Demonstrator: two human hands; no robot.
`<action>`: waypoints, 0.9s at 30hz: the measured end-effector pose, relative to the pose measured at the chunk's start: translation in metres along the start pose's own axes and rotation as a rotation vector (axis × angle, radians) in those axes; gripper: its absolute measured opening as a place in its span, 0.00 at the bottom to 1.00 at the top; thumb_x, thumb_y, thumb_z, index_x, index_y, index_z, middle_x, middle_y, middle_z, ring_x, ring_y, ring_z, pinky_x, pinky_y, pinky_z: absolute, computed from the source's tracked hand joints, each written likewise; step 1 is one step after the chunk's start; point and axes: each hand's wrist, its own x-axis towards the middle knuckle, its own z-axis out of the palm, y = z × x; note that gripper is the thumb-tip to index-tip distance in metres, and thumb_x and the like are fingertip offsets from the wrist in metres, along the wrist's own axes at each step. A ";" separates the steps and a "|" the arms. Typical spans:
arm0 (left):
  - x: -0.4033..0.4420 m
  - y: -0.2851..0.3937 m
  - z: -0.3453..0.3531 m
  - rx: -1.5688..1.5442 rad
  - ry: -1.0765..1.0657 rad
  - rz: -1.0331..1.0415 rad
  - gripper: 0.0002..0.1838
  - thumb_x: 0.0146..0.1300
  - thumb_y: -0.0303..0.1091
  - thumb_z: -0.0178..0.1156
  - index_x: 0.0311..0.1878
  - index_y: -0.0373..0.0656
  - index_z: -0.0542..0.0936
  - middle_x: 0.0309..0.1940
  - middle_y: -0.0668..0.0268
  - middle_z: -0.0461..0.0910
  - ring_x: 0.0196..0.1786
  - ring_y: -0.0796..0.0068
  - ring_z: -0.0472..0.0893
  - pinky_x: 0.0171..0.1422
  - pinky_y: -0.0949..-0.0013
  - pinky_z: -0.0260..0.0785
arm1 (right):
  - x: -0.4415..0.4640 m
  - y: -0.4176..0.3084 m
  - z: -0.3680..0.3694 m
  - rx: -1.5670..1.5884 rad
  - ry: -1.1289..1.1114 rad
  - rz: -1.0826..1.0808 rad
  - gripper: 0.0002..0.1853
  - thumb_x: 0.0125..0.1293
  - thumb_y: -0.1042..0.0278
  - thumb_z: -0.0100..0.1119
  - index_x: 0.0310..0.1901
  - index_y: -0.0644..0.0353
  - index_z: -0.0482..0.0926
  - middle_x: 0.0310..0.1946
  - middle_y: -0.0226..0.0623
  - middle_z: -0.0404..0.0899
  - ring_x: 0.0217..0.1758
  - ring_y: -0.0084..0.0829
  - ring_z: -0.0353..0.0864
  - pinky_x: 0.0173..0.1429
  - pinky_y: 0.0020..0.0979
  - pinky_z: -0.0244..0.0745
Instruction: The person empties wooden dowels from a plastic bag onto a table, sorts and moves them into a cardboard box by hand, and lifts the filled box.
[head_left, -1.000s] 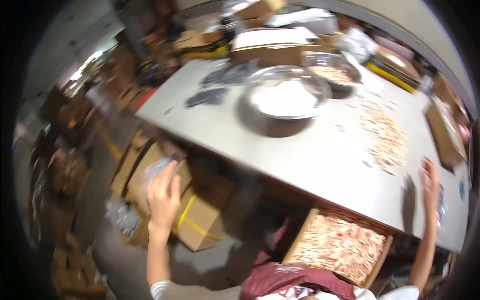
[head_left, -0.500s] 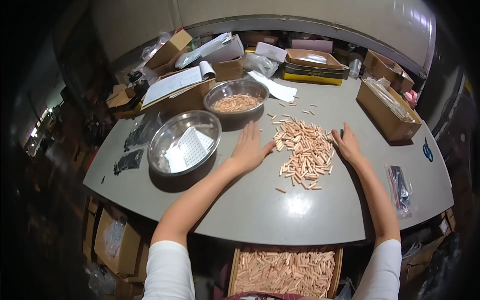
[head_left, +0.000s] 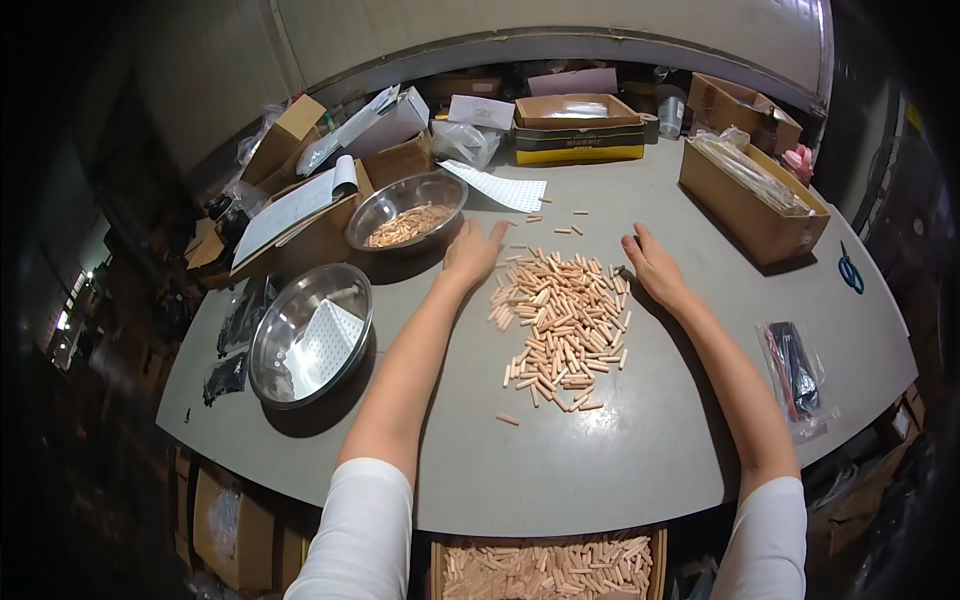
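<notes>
Across the smooth grey worktop (head_left: 640,440), a loose pile of small pale wooden pegs (head_left: 575,310) lies between the two bare hands, with an open drawer of similar pegs (head_left: 545,568) below the near edge. At the pile's upper left, the left hand (head_left: 474,252) has its thumb spread from its fingers, just beside the round steel bowl of pegs (head_left: 408,212); the right hand (head_left: 655,268) is open at the upper right, thumb apart.

A wooden tray of pegs (head_left: 659,565) is cut off by the bottom edge; print on the clipped papers (head_left: 290,222) is illegible.
</notes>
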 end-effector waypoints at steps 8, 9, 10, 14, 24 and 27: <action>0.008 -0.014 0.000 -0.505 -0.123 0.305 0.34 0.80 0.53 0.51 0.76 0.35 0.73 0.72 0.44 0.77 0.76 0.48 0.75 0.82 0.58 0.61 | 0.079 0.014 0.046 0.137 -0.091 -0.135 0.37 0.82 0.43 0.45 0.78 0.66 0.65 0.72 0.60 0.74 0.77 0.55 0.72 0.80 0.44 0.64; 0.018 -0.016 0.008 -0.430 -0.152 0.379 0.34 0.80 0.51 0.52 0.77 0.34 0.71 0.74 0.43 0.74 0.78 0.48 0.72 0.83 0.58 0.60 | 0.092 0.015 0.055 0.137 -0.111 -0.154 0.37 0.81 0.43 0.46 0.79 0.66 0.64 0.73 0.60 0.74 0.78 0.55 0.71 0.81 0.44 0.63; 0.023 -0.013 0.012 -0.353 -0.182 0.452 0.34 0.80 0.50 0.52 0.78 0.33 0.69 0.76 0.42 0.72 0.80 0.48 0.70 0.84 0.58 0.59 | 0.104 0.016 0.065 0.116 -0.126 -0.192 0.37 0.81 0.43 0.47 0.79 0.65 0.64 0.78 0.59 0.68 0.82 0.54 0.66 0.83 0.43 0.59; 0.035 0.001 0.025 -0.234 -0.231 0.527 0.32 0.79 0.46 0.52 0.75 0.29 0.69 0.77 0.40 0.69 0.81 0.43 0.66 0.84 0.54 0.58 | 0.150 0.018 0.108 0.069 -0.164 -0.269 0.35 0.82 0.44 0.45 0.78 0.63 0.66 0.83 0.58 0.58 0.87 0.55 0.55 0.88 0.45 0.49; 0.044 0.014 0.023 -0.086 -0.282 0.709 0.25 0.81 0.37 0.47 0.75 0.34 0.72 0.69 0.43 0.77 0.73 0.46 0.75 0.78 0.54 0.65 | 0.144 -0.004 0.102 0.281 -0.310 -0.162 0.27 0.83 0.46 0.48 0.64 0.60 0.85 0.59 0.41 0.89 0.62 0.35 0.84 0.71 0.35 0.72; 0.022 0.016 0.013 -0.409 -0.513 0.322 0.26 0.82 0.40 0.49 0.77 0.39 0.74 0.64 0.49 0.82 0.66 0.57 0.81 0.72 0.58 0.69 | 0.122 -0.010 0.082 0.533 -0.551 -0.110 0.29 0.84 0.50 0.49 0.68 0.69 0.80 0.63 0.43 0.85 0.64 0.32 0.82 0.73 0.30 0.71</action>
